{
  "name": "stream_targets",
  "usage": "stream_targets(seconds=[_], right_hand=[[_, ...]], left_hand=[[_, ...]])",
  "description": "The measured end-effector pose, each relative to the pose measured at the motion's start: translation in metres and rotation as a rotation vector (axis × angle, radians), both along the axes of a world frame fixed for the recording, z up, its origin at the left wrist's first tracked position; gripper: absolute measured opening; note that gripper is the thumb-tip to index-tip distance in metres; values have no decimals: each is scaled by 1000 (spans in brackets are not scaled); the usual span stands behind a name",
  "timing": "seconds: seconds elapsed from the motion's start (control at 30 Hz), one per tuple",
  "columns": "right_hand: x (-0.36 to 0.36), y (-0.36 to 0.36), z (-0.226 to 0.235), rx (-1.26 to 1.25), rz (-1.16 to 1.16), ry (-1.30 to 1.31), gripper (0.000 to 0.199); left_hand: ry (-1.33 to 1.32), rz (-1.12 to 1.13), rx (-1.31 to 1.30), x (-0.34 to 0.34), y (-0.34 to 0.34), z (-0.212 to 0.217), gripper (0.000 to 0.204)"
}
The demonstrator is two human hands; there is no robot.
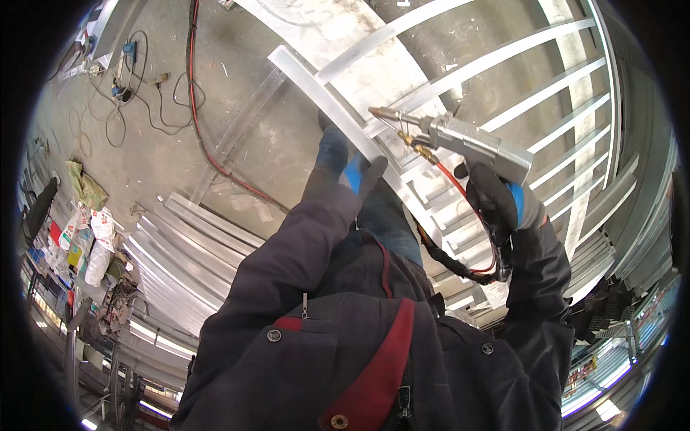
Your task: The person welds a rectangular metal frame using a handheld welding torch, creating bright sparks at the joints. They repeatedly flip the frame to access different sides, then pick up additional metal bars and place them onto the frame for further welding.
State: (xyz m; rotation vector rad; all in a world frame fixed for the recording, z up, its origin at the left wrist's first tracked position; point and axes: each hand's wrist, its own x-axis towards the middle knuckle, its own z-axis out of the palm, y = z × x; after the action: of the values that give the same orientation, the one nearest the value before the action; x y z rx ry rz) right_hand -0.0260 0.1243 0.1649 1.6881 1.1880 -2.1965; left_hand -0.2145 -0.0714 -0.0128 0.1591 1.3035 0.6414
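Observation:
In my gloved right hand (496, 197) is a welding gun (478, 144) with a silver boxy body, a copper-coloured nozzle and brass fittings. Its tip points left, just above a joint of a silver metal frame (327, 100) made of a long rail with several parallel bars. A red hose (453, 179) and a black cable (460, 269) hang from the gun. My gloved left hand (368, 178) grips the near side of the frame's rail, left of the nozzle; part of its fingers is hidden. Both gloves are dark with blue patches.
Long metal profiles (180, 251) lie stacked at the left. A red and black hose (192, 93) runs across the concrete floor, with loose cables and plugs (129, 54) beyond it. Bags and cloths (97, 237) are piled at the far left. More profiles (611, 197) lie right.

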Motion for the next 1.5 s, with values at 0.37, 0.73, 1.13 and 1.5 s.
stream_targets(seconds=[0.37, 0.73, 1.13, 1.5], right_hand=[[31, -8, -35, 67, 143, 104, 24], [36, -3, -55, 63, 219, 146, 25], [32, -4, -55, 53, 218, 162, 28], [32, -1, -56, 181, 367, 104, 29]], left_hand=[[100, 58, -49, 62, -31, -17, 65], [201, 107, 50, 62, -19, 16, 56], [128, 170, 81, 66, -31, -3, 63], [317, 43, -91, 68, -34, -14, 49]])
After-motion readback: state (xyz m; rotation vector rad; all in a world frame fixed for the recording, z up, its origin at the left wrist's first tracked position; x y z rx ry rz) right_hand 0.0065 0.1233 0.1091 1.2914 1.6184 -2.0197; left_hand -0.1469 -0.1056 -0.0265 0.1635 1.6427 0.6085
